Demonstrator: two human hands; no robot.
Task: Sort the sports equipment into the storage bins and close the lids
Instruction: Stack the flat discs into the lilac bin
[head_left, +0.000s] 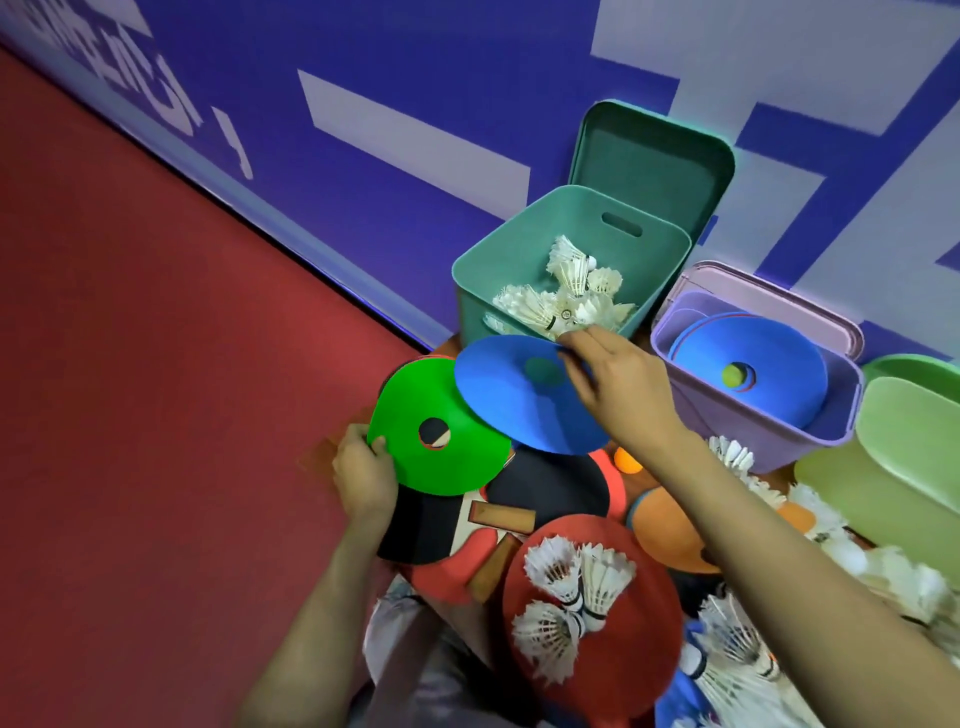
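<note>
A dark red floor (156, 364) fills nine o'clock; a blue wall (415, 78) with pale lilac blocks (410, 135) spans twelve to three.

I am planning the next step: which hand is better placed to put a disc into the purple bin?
Right. The right hand pinches the blue disc, beside the purple bin that holds similar blue discs. The left hand holds the green disc farther away.

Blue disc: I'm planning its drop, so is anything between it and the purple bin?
Nothing visible does. The blue disc, pinched by the right hand, hangs just left of the open purple bin; its lid stands behind it, and other blue discs lie inside.
</note>
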